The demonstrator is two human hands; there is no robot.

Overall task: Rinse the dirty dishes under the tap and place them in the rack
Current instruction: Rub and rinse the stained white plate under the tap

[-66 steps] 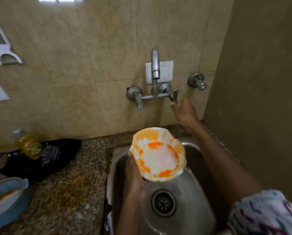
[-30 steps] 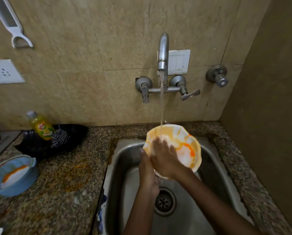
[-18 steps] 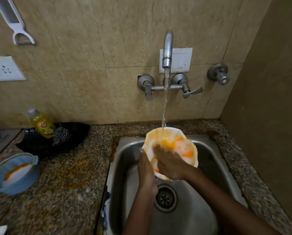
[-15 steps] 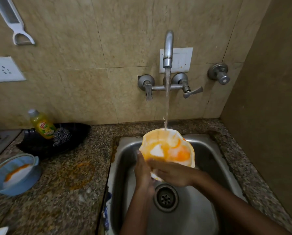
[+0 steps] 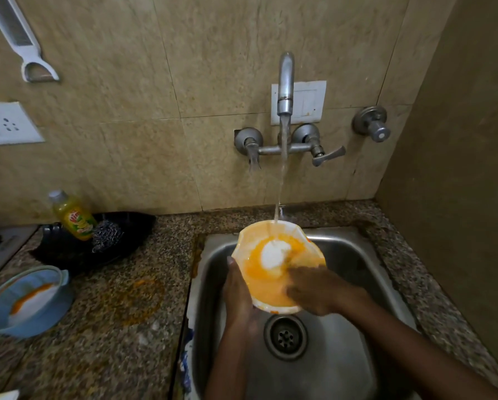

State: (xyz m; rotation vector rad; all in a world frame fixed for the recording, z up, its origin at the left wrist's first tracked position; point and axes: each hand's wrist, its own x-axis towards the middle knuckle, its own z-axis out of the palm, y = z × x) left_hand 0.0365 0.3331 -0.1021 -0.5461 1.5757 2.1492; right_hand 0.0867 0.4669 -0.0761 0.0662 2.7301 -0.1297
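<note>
Left hand [image 5: 237, 287] grips the orange-stained plate [image 5: 273, 272] tilted under the tap [image 5: 285, 85] stream so runoff drains into the sink [image 5: 351, 255], while the right hand [image 5: 320, 290], fingers extended, rubs its face.

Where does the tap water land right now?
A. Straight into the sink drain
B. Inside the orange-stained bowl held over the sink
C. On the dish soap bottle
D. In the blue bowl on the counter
B: the stream from the tap falls into the orange-stained bowl, clearing a white patch in it.
</note>
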